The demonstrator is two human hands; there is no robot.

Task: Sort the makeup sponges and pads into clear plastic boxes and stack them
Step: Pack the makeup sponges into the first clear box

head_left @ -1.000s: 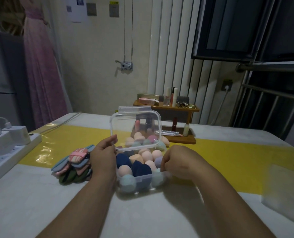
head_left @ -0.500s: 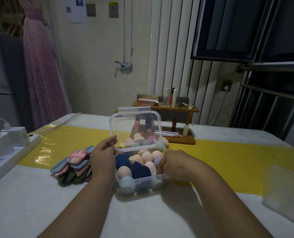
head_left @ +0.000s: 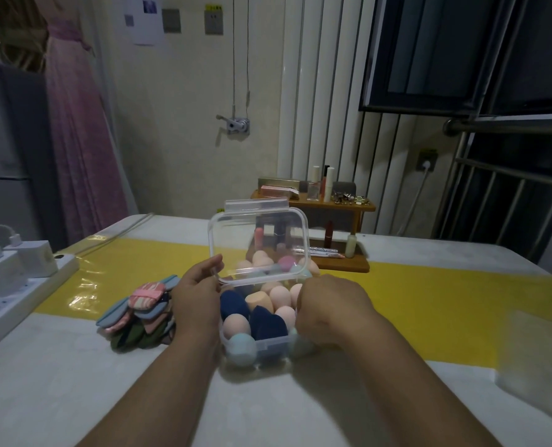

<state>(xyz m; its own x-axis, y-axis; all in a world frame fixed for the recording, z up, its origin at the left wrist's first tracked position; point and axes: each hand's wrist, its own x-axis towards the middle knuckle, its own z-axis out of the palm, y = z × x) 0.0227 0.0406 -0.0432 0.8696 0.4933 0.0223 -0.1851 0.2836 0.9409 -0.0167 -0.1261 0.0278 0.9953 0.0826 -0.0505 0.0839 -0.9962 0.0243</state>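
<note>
- Clear rectangular plastic box sits on the white table, at the near edge of a glossy yellow strip, directly in front of the person.
- Its transparent hinged lid stands open and nearly upright along the far side, with a flat latch tab on its top edge.
- Egg-shaped makeup sponges in navy, peach, pink and pale teal fill the box to above its rim.
- A few loose pink and peach sponges lie just behind the box, seen mostly through the lid.
- The left hand lies against the box's left wall, its curled fingertips pinching the lid's lower left corner.
- The right hand grips the box's right rim, knuckles up and fingers curled; the fingertips are hidden.
- The two hands are apart, with the box between them.
- A pile of flat fabric makeup pads in pink, blue and green lies just left of the left hand, outside the box.
- A white power strip with two white chargers plugged in runs along the table's left edge.
- A small wooden two-tier shelf of cosmetics stands on the table beyond the box.
</note>
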